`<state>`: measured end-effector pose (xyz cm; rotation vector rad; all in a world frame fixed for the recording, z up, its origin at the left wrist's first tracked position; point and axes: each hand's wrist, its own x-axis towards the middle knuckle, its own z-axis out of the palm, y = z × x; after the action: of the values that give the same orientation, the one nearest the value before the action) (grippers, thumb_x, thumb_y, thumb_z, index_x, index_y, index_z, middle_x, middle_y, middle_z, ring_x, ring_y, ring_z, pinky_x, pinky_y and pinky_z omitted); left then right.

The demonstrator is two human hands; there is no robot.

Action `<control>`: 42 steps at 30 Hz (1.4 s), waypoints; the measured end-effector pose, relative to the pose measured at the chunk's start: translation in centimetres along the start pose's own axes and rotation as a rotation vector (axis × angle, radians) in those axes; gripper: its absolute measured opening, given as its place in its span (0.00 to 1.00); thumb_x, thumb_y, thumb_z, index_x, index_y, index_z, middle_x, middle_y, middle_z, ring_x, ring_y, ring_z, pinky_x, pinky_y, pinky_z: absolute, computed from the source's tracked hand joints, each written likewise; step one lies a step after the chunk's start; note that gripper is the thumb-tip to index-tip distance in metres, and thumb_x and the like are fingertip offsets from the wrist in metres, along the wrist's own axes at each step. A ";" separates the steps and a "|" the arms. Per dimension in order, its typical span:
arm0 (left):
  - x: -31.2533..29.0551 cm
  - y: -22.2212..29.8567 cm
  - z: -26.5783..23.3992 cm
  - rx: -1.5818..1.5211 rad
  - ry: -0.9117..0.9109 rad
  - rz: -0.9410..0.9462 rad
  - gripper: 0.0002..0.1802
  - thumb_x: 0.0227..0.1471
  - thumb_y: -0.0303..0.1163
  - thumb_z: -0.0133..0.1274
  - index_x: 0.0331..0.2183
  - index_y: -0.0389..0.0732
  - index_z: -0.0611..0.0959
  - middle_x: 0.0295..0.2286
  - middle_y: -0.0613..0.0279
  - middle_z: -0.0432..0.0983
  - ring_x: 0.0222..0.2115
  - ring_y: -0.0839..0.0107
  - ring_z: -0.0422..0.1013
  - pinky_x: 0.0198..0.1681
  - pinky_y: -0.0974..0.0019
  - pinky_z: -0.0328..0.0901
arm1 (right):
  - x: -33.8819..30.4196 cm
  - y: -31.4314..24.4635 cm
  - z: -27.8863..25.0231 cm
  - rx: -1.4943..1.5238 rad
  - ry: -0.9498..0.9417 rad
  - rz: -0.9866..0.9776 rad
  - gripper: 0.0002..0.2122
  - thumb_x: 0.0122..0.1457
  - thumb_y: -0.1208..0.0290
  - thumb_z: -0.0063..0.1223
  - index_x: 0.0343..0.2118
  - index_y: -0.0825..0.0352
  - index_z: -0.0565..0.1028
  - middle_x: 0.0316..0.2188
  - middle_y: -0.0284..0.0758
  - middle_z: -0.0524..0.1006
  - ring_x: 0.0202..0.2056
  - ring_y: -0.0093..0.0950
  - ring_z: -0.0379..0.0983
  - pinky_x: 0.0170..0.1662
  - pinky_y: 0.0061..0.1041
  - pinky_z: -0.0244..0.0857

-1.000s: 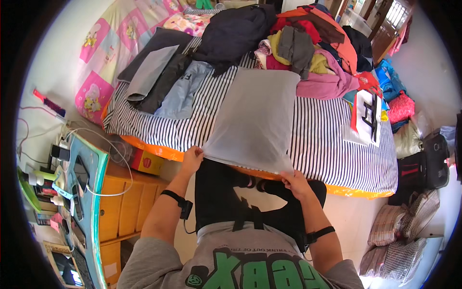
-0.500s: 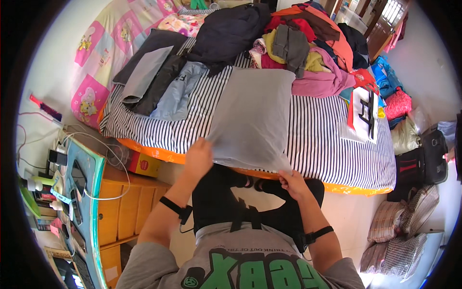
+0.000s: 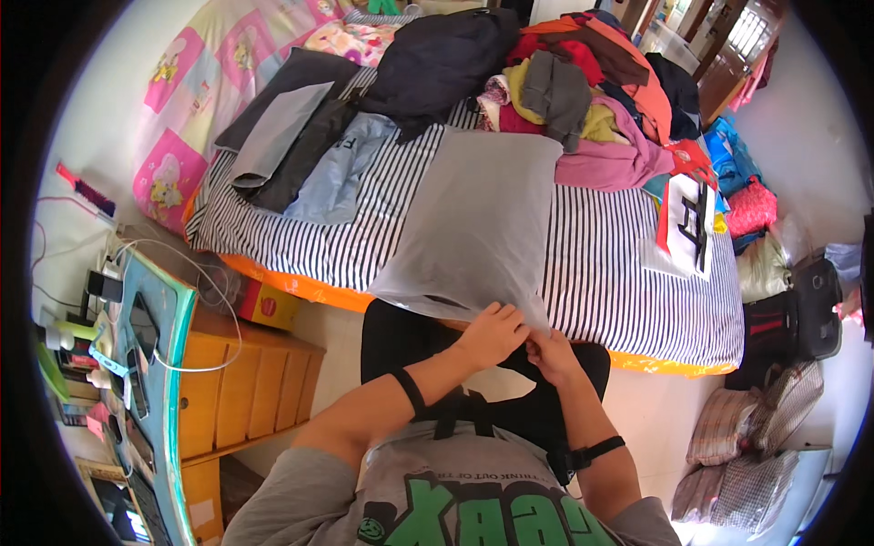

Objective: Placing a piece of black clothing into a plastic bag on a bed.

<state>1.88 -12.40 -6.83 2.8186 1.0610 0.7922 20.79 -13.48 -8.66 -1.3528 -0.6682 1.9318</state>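
Note:
A frosted, translucent plastic bag [image 3: 478, 214] lies flat on the striped bed, its near edge hanging toward my lap. That near edge bulges apart at its middle, showing a dark gap. My left hand [image 3: 494, 335] has crossed over to the bag's near right corner, with its fingers closed on the plastic. Close beside it, my right hand [image 3: 552, 355] pinches the same corner. Exactly how the fingertips grip the plastic is partly hidden.
Folded grey, black and pale blue bags [image 3: 341, 168] lie left of the frosted one. Behind are a dark backpack [image 3: 442, 68] and a heap of clothes [image 3: 592, 91]. A white-and-black package [image 3: 687, 223] sits at right. A teal-edged desk [image 3: 164, 364] stands at my left.
My left hand has moved right, from the bag's near left corner to beside my right hand. The left corner now lies loose. My right hand stays at the right corner, slightly lower.

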 end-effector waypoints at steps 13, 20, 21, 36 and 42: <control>-2.2 -2.9 -1.6 0.143 -0.011 -0.050 0.09 0.45 0.33 0.50 0.31 0.41 0.77 0.31 0.59 0.68 0.35 0.62 0.67 0.41 0.61 0.61 | -0.2 -1.7 -0.1 0.022 -0.013 -0.046 0.05 0.61 0.71 0.55 0.32 0.65 0.71 0.21 0.26 0.67 0.22 0.17 0.60 0.23 0.17 0.52; -4.4 -5.1 -3.0 0.186 0.002 -0.079 0.08 0.44 0.31 0.51 0.30 0.41 0.76 0.30 0.59 0.68 0.35 0.62 0.68 0.41 0.60 0.61 | -0.2 -1.8 -1.0 0.018 -0.010 -0.036 0.05 0.61 0.72 0.56 0.34 0.64 0.72 0.24 0.26 0.71 0.23 0.16 0.63 0.24 0.16 0.56; -4.8 -5.5 -3.2 0.181 -0.018 -0.117 0.07 0.44 0.31 0.51 0.30 0.42 0.76 0.30 0.60 0.69 0.35 0.62 0.69 0.41 0.60 0.61 | -0.2 -1.8 -1.0 0.019 -0.006 -0.043 0.05 0.61 0.72 0.56 0.34 0.64 0.72 0.24 0.26 0.71 0.23 0.16 0.63 0.24 0.16 0.56; -12.5 -12.0 -6.8 0.321 -0.031 -0.337 0.02 0.43 0.30 0.53 0.25 0.45 0.77 0.28 0.63 0.71 0.34 0.64 0.71 0.39 0.60 0.62 | -0.4 -2.3 -0.9 -0.012 -0.001 -0.027 0.06 0.60 0.71 0.56 0.33 0.65 0.71 0.23 0.28 0.69 0.23 0.18 0.62 0.25 0.18 0.55; -10.9 -10.9 -6.5 0.251 -0.006 -0.305 0.04 0.42 0.31 0.55 0.25 0.44 0.77 0.28 0.63 0.71 0.35 0.63 0.71 0.40 0.59 0.63 | 0.0 -2.3 -0.8 0.021 0.030 -0.003 0.06 0.60 0.71 0.56 0.33 0.65 0.72 0.23 0.28 0.69 0.24 0.18 0.62 0.25 0.18 0.55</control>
<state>-14.81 -11.76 -8.25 2.7388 1.6427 0.6611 22.12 -12.04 -7.25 -1.3644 -0.6331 1.9076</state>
